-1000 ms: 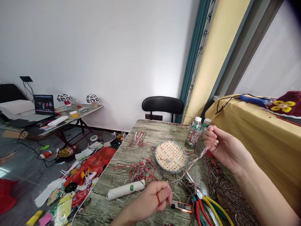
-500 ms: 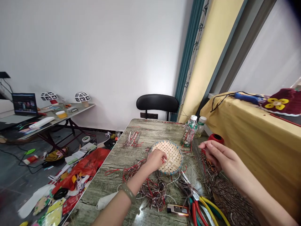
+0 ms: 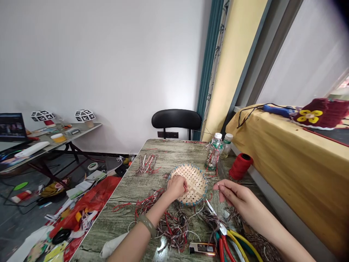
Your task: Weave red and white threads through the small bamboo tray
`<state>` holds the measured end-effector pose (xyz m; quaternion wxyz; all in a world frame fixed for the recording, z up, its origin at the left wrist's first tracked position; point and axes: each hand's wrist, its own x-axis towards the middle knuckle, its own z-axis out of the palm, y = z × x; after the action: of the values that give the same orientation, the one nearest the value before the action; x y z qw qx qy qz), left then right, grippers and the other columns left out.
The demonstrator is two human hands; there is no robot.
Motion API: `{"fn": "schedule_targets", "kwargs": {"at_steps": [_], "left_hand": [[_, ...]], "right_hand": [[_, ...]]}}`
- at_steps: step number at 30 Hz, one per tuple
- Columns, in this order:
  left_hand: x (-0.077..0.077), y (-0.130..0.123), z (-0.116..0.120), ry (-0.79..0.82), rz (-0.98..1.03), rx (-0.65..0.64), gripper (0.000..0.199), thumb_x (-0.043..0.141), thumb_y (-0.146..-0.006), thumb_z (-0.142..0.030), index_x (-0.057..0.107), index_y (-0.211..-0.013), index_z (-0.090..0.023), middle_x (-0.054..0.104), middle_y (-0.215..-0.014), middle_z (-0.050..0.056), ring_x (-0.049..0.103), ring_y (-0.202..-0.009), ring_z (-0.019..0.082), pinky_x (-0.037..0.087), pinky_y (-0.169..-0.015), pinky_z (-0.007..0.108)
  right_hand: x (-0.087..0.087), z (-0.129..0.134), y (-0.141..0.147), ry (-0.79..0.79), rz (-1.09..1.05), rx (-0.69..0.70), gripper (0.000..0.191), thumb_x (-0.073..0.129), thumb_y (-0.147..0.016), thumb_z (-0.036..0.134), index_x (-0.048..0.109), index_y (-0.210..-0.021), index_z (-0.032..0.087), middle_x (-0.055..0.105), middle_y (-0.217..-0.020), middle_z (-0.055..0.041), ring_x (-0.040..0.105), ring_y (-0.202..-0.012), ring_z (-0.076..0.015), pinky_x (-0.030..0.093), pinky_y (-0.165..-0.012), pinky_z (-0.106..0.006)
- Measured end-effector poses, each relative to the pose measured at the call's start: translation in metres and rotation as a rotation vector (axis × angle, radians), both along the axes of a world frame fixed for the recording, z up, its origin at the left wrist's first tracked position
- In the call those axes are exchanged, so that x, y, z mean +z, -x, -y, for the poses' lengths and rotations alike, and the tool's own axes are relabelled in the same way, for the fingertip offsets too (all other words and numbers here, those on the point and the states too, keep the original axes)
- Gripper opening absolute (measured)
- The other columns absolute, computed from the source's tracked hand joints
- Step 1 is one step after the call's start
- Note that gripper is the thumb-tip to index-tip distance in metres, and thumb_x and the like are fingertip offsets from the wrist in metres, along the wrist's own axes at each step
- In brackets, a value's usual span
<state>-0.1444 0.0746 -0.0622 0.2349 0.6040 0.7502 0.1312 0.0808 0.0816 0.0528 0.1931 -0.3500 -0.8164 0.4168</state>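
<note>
A round woven basket (image 3: 195, 182) with a blue-stitched rim lies on the wooden table (image 3: 122, 225). Over its left side is my left hand (image 3: 177, 187), fingers curled in a pinch; what they hold is too small to make out. My right hand (image 3: 231, 193) hovers just right of the basket, thumb and fingertips pressed together on something I cannot make out. Tangled red and brown threads (image 3: 174, 225) lie in front of the basket. Scissors with red handles (image 3: 225, 243) and a yellow-handled tool (image 3: 237, 242) rest below my right hand, beside a lighter (image 3: 202, 248).
Bottles (image 3: 214, 153) and a red thread spool (image 3: 241, 166) stand at the back right. Short braided pieces (image 3: 147, 163) lie at the back left. A black chair (image 3: 176, 119) is behind the table. Scraps and a red bag (image 3: 89, 200) litter the floor at left.
My right hand has moved left and down, closer to the basket, uncovering the red spool. My left hand stays over the basket. The whole view has shifted slightly to the right.
</note>
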Motion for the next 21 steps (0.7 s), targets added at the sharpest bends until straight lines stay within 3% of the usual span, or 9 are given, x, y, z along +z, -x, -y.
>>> {"fn": "schedule_targets", "kwargs": {"at_steps": [5, 9, 12, 15, 16, 19, 21], "left_hand": [[0.011, 0.007, -0.001, -0.091, 0.232, 0.09, 0.022, 0.052, -0.084, -0.03, 0.057, -0.098, -0.013, 0.06, -0.098, 0.006, 0.058, -0.086, 0.017, 0.048, -0.077, 0.038], [0.04, 0.0, 0.015, -0.224, 0.491, 0.146, 0.015, 0.058, -0.079, -0.021, 0.06, -0.089, -0.009, 0.064, -0.083, 0.006, 0.06, -0.076, 0.016, 0.048, -0.071, 0.032], [0.074, -0.016, 0.046, -0.318, 0.694, 0.156, 0.019, 0.061, -0.075, -0.02, 0.063, -0.09, -0.009, 0.067, -0.085, 0.008, 0.061, -0.076, 0.015, 0.048, -0.07, 0.028], [0.108, -0.037, 0.088, -0.394, 0.877, 0.165, 0.021, 0.063, -0.072, -0.025, 0.066, -0.09, -0.015, 0.068, -0.086, 0.005, 0.061, -0.077, 0.014, 0.047, -0.071, 0.024], [0.118, -0.044, 0.101, -0.422, 1.049, 0.199, 0.019, 0.067, -0.068, -0.023, 0.068, -0.085, -0.015, 0.068, -0.082, 0.004, 0.06, -0.074, 0.013, 0.046, -0.069, 0.023], [0.14, -0.062, 0.137, -0.462, 1.358, 0.236, 0.017, 0.074, -0.06, -0.018, 0.07, -0.077, -0.017, 0.066, -0.073, 0.001, 0.057, -0.068, 0.008, 0.044, -0.064, 0.017], [0.15, -0.071, 0.155, -0.468, 1.452, 0.241, 0.014, 0.074, -0.06, -0.017, 0.07, -0.073, -0.017, 0.065, -0.069, 0.0, 0.055, -0.064, 0.007, 0.044, -0.059, 0.016]], "right_hand": [[0.002, 0.007, 0.004, -0.02, -0.013, 0.026, 0.028, 0.035, -0.09, 0.036, 0.051, -0.075, 0.019, 0.051, -0.065, 0.001, 0.044, -0.06, -0.013, 0.032, -0.055, -0.023], [0.009, 0.019, 0.007, 0.044, -0.095, 0.075, 0.021, 0.035, -0.09, 0.035, 0.048, -0.084, 0.02, 0.05, -0.064, 0.002, 0.044, -0.061, -0.0132, 0.032, -0.057, -0.023], [0.016, 0.034, 0.01, 0.197, -0.229, 0.087, 0.021, 0.037, -0.089, 0.039, 0.046, -0.094, 0.02, 0.044, -0.06, 0.0041, 0.04, -0.057, -0.0118, 0.032, -0.054, -0.022], [0.024, 0.057, 0.014, 0.332, -0.35, 0.035, 0.026, 0.039, -0.088, 0.042, 0.051, -0.092, 0.019, 0.037, -0.058, 0.0047, 0.033, -0.053, -0.0099, 0.028, -0.05, -0.021], [0.026, 0.066, 0.015, 0.36, -0.387, 0.016, 0.027, 0.04, -0.088, 0.042, 0.053, -0.088, 0.019, 0.038, -0.059, 0.0041, 0.032, -0.053, -0.0096, 0.027, -0.049, -0.02], [0.03, 0.092, 0.013, 0.396, -0.461, 0.015, 0.025, 0.044, -0.086, 0.043, 0.056, -0.082, 0.021, 0.043, -0.068, 0.0018, 0.035, -0.059, -0.0097, 0.031, -0.053, -0.019], [0.033, 0.107, 0.01, 0.383, -0.471, 0.043, 0.022, 0.045, -0.086, 0.042, 0.056, -0.083, 0.023, 0.044, -0.07, 0.0021, 0.037, -0.061, -0.0097, 0.033, -0.055, -0.018]]}}
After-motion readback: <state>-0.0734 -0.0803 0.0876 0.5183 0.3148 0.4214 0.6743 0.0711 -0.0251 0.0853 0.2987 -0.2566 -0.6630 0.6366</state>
